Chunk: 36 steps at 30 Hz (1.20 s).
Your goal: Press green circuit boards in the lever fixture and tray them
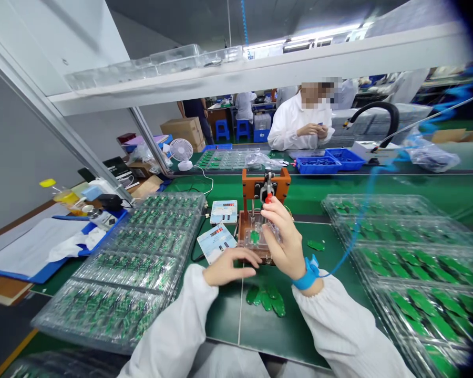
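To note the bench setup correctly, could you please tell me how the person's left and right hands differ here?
The right hand is raised, fingers curled around the clear plastic part on the orange fixture; the left hand lies lower, by the fixture's front edge. The right wrist wears a blue strap; the left shows none. Both hands are bare.

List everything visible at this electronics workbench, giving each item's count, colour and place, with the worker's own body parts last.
stacked circuit-board trays: two stacks, clear with green boards, left and right on the bench
test fixture: one, orange-brown, bench centre
loose circuit boards: about six, green, on the mat near the fixture
display units: two, white and blue, left of the fixture
desk fan: one, white, far left
parts bins: two, blue, far bench
co-worker: one, white coat, across the bench
left hand: one, at the fixture's front
right hand: one, on the fixture
wrist strap: one, blue, right wrist
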Available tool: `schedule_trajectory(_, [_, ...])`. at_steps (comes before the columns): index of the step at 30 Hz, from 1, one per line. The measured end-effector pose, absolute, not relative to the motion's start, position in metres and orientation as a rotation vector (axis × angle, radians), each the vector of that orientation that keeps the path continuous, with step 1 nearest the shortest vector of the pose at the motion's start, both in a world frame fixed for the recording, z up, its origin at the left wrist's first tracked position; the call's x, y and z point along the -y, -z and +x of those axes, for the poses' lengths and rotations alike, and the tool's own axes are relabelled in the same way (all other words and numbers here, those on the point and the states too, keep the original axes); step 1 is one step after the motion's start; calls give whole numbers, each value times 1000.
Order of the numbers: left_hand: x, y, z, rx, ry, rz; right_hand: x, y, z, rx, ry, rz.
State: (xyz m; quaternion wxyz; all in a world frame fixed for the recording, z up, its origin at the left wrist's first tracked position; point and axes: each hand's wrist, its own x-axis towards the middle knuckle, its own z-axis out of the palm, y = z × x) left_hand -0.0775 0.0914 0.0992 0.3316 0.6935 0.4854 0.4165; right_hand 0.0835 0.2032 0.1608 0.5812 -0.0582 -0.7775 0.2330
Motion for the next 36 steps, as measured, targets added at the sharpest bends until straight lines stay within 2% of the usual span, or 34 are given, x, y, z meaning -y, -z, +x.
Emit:
schedule_trajectory(3, [-109, -115, -126, -1533, -938, 1727, -201, -161, 82, 1809, -523, -151])
schedule_trajectory(7, [-141, -111, -181, -2059, -602, 1775, -201, -160, 81, 1815, -504, -160])
schedule_trajectory(11, [-160, -102, -198, -2166, -7, 1686, -201, -159, 82, 1812, -537, -141])
schedule_trajectory(13, [-164, -100, -197, -2132, 162, 1694, -201, -159, 83, 1813, -557, -140])
schedule_trajectory(23, [-168, -94, -199, -2082, 259, 1753, -200, -159, 82, 1782, -597, -125])
schedule_trajectory(36, [-153, -109, -212, -2040, 404, 1637, -201, -159, 81, 1770, -584, -94])
